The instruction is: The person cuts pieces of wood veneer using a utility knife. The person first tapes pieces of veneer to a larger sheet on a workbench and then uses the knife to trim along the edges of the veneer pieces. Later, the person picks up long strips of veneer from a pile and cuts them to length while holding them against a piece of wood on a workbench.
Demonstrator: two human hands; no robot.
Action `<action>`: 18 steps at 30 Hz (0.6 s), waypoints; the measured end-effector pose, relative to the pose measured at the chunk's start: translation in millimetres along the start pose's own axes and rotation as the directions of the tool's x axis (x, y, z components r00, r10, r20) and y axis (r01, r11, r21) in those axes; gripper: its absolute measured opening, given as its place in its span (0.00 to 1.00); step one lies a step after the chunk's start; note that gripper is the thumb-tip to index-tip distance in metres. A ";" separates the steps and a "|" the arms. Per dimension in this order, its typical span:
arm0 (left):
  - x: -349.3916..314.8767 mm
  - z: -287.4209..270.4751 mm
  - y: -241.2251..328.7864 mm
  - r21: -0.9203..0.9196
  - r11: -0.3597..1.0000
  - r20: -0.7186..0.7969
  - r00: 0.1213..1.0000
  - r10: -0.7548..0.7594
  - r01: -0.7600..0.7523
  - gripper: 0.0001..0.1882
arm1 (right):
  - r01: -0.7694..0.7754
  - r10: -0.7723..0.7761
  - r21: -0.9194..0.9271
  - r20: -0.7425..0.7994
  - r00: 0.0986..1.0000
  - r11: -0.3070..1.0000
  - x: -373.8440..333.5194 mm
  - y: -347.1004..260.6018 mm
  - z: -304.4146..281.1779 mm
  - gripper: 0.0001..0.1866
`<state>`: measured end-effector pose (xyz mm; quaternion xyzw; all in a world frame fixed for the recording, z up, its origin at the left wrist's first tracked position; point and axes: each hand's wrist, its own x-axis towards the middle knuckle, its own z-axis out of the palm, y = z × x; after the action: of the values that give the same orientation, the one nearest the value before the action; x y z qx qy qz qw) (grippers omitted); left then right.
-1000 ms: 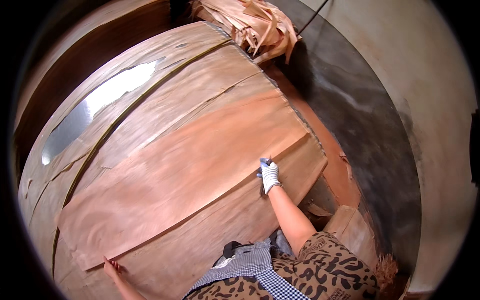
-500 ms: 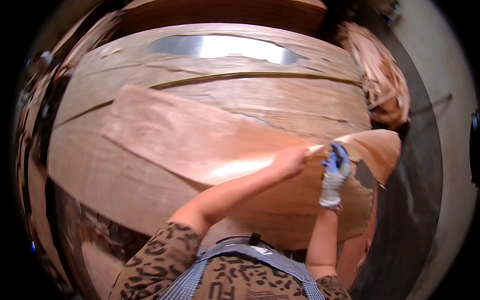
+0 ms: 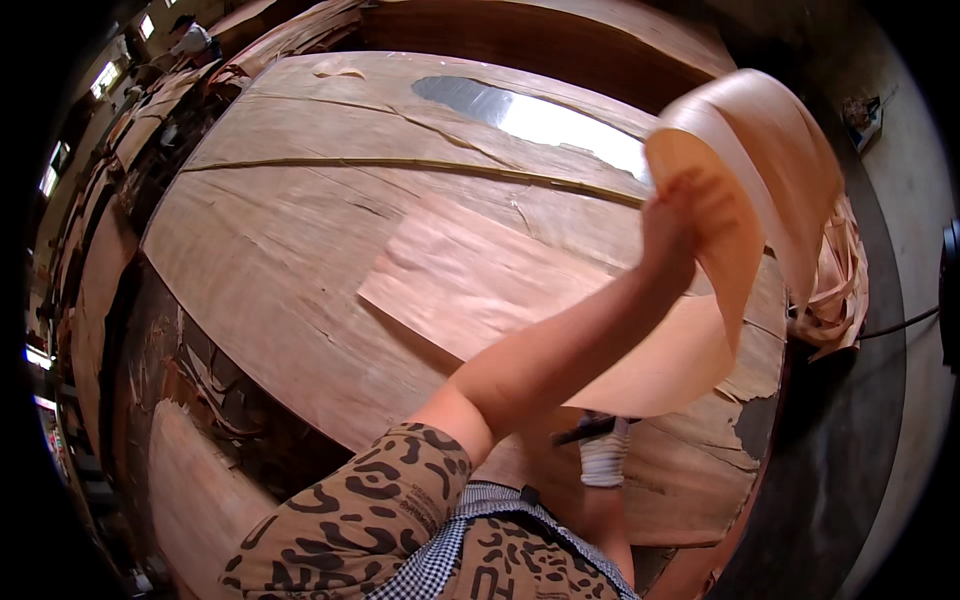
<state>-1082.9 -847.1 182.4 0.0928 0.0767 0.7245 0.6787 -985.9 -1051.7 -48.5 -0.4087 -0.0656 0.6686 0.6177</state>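
A thin, pale reddish wood veneer sheet [image 3: 480, 275] lies partly flat on the stack of veneer [image 3: 290, 260], its right part lifted into a tall curl. My bare left hand [image 3: 672, 215] reaches across to the right and grips the sheet at the raised curl; its fingertips are blurred. Below the sheet's near edge is my right hand [image 3: 606, 455], in a white and blue glove, partly covered by the veneer. A dark, narrow tool [image 3: 585, 432] sticks out leftward from that hand; its exact kind cannot be made out.
A thin strip [image 3: 400, 164] runs across the stack. Beyond it, a shiny grey patch [image 3: 530, 115] shows through torn veneer. Crumpled veneer scraps [image 3: 845, 275] hang at the right edge. More veneer is piled behind and left, where a person [image 3: 190, 38] is far off.
My left hand has moved up and to the right, raising the sheet's right part into a high curl. My right hand has dropped nearer my body, under the sheet's edge. The view has shifted.
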 end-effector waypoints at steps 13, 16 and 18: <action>24.6 -160.6 202.4 0.264 0.927 -0.412 0.838 0.357 -0.265 0.16 | -0.271 0.255 0.181 0.107 0.961 0.945 -3.8 28.5 31.2 0.27; 18.1 -181.1 209.8 0.341 0.928 -0.451 0.841 0.300 -0.148 0.16 | 0.041 -0.047 0.099 0.053 0.998 0.994 51.7 -16.0 10.3 0.26; -0.3 -203.5 206.3 0.428 0.904 -0.566 0.779 0.270 -0.002 0.16 | 0.192 -0.240 -0.253 -0.174 0.955 0.948 67.7 -84.5 17.1 0.23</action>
<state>-1331.4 -858.3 33.6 -0.0036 0.4332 0.7312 0.5270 -924.8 -965.7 -18.7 -0.5348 -0.1250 0.5390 0.6386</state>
